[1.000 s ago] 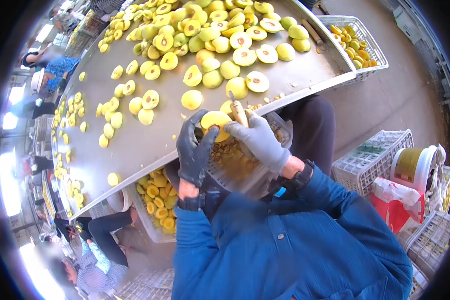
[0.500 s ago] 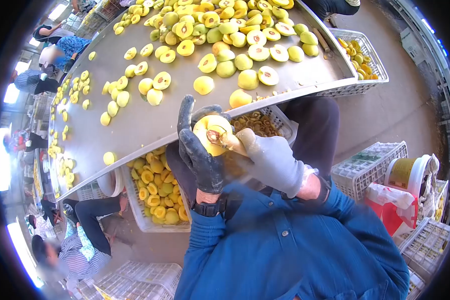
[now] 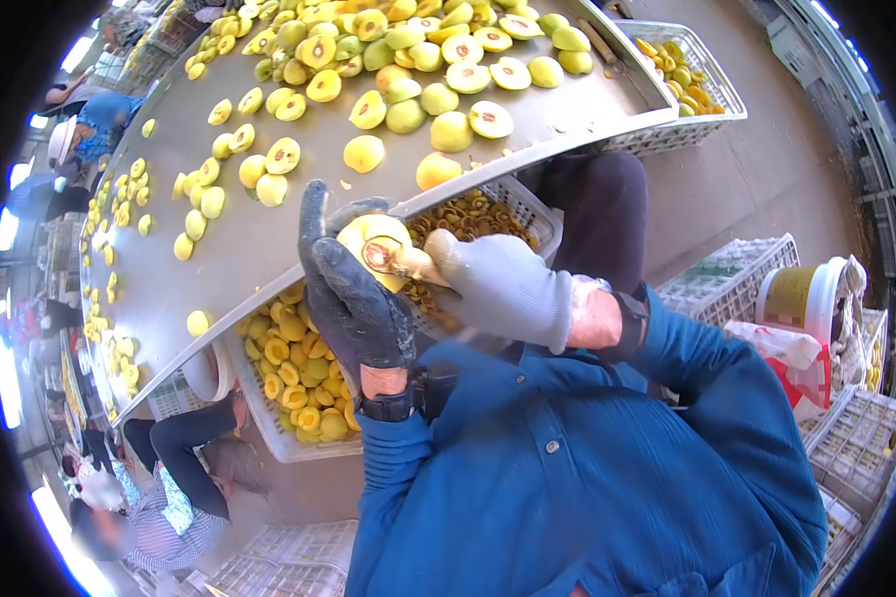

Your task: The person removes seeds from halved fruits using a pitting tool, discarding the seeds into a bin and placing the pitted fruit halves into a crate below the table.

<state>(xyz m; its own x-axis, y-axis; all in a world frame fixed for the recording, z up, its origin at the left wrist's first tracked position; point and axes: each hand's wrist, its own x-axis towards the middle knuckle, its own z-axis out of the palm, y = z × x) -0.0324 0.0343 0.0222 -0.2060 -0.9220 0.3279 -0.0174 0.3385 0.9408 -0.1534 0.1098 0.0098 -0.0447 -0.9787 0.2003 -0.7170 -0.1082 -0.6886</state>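
My left hand [image 3: 353, 303], in a dark glove, is closed around a yellow peach half [image 3: 360, 235], its cut face with the reddish pit hollow turned toward my right hand. My right hand [image 3: 513, 291], in a light grey glove, grips a short wooden-handled tool [image 3: 418, 265]. The tool's tip meets the middle of the cut face; its working end is hidden in the fruit. Both hands are over my lap, just off the edge of the metal table [image 3: 299, 225]. Under them a crate [image 3: 546, 221] holds many small brown pieces, probably pits and scraps.
Many peach halves [image 3: 438, 98] lie across the table. A white crate [image 3: 287, 453] of peach halves stands below its edge to the left; another crate [image 3: 729, 99] is at the far right corner. A bucket [image 3: 801, 297] and stacked crates [image 3: 856, 438] are at right. Co-workers sit at left.
The view has shifted, so the table and fruit appear further left and slightly higher. Both hands keep their hold, the tool still at the peach half's centre.
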